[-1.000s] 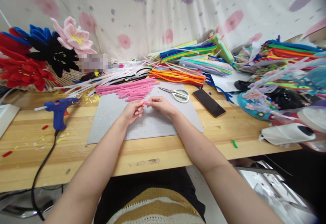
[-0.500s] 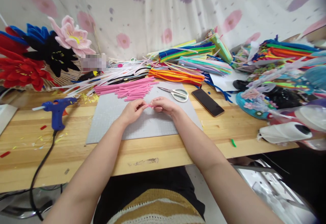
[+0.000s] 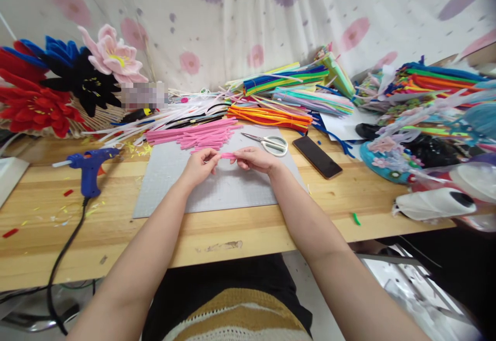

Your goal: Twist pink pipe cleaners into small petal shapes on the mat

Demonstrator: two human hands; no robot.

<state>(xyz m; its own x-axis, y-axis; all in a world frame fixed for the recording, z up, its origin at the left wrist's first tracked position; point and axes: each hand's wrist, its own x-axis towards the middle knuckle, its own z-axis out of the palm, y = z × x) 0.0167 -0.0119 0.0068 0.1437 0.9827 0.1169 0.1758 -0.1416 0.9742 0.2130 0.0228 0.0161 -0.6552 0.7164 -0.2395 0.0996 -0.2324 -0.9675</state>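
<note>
Left hand: the left hand [image 3: 199,165] was raised just above the grey mat [image 3: 166,186], fingers pinched on the left end of a short pink pipe cleaner [image 3: 228,155].
Right hand: the right hand [image 3: 253,159] pinched the right end of the same piece, thumb and fingertips closed on it.
Pink pipe cleaner: it ran level between the two hands, over the upper middle of the mat; whether it touched the mat could not be told.
Pink pile: a heap of cut pink pipe cleaners [image 3: 194,135] lay along the far edge of the mat, just beyond the hands.
Scissors: a pair with white handles [image 3: 269,143] lay on the mat, near the right hand and behind it.
Phone: a dark phone [image 3: 316,156] lay face up on the wooden table [image 3: 232,232], to the right of the scissors.
Glue gun: a blue glue gun [image 3: 88,168] stood on the table well to the left of the mat, its black cord trailing off the near edge.
Back left: red, blue, black and pink made flowers [image 3: 70,82] sat against the cloth.
Back right: bundles of coloured pipe cleaners [image 3: 287,93] were stacked behind the mat.
Far right: a white roll [image 3: 436,204] lay on its side near the table edge.
</note>
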